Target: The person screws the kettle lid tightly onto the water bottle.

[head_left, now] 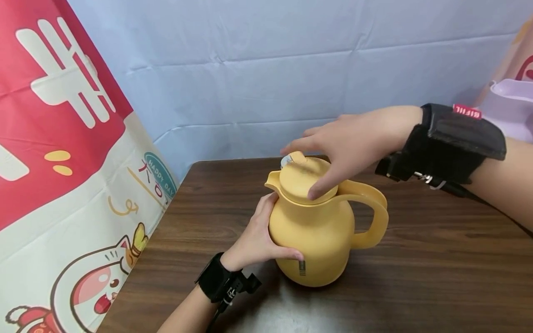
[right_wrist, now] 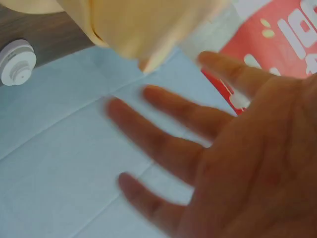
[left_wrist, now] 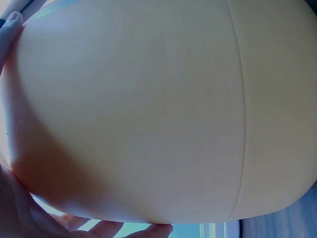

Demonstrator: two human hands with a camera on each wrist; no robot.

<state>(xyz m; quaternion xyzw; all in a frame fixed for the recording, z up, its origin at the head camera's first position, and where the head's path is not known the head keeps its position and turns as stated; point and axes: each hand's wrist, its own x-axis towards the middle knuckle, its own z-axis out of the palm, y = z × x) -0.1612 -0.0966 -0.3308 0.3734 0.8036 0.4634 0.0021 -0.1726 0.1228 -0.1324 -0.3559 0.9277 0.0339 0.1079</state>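
Observation:
A yellow thermos jug (head_left: 316,226) stands upright on the wooden table, its spout to the left and its handle to the right. My left hand (head_left: 260,236) grips the jug's body from the left, thumb across the front and fingers round the far side. Above the jug's round lid (head_left: 301,182) hovers my right hand (head_left: 350,143), palm down. In the right wrist view, its fingers (right_wrist: 163,134) are spread apart, with a gap between them and the lid. Whether the thumb touches the lid's edge, I cannot tell. The jug's wall (left_wrist: 148,109) fills the left wrist view.
A white round piece with a small knob (right_wrist: 18,63) lies on the table in the right wrist view. A lilac plastic container (head_left: 510,108) is at the far right. Pale blue cloth (head_left: 250,78) hangs behind the wooden table (head_left: 437,277); a printed cloth (head_left: 54,240) hangs at left.

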